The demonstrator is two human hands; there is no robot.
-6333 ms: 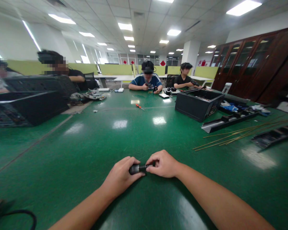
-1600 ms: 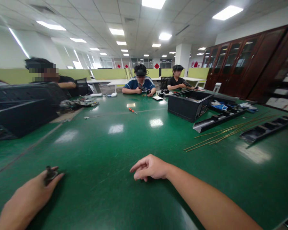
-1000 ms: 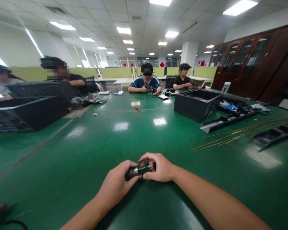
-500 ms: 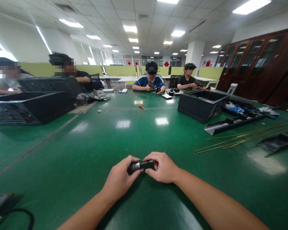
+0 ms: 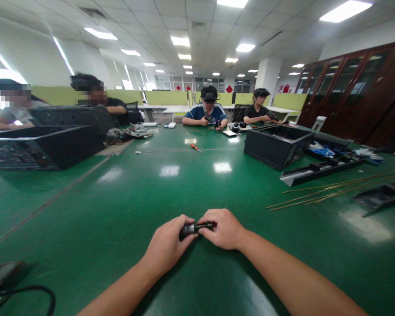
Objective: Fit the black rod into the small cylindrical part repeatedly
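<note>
A short dark cylindrical part (image 5: 190, 229) with a silvery collar and a narrower ridged shaft lies level between my hands, just above or on the green table. My left hand (image 5: 169, 240) is closed around its thick end. The thumb and fingers of my right hand (image 5: 224, 228) are closed on the thin shaft, near the collar. The fingertips of both hands almost meet. My right fingers hide the shaft's far tip, and I cannot make out the part's exact kind.
An orange screwdriver (image 5: 195, 148) lies mid-table. Black metal cases (image 5: 266, 147) stand at right and left (image 5: 69, 147). Thin brass-coloured rods (image 5: 303, 199) lie at right, a black cable (image 5: 36, 289) at lower left. Several people sit around the table, one person (image 5: 208, 112) opposite.
My right thumb and fingers have closed in on the thin shaft, nearer the collar. My left hand keeps its hold and has shifted slightly right.
</note>
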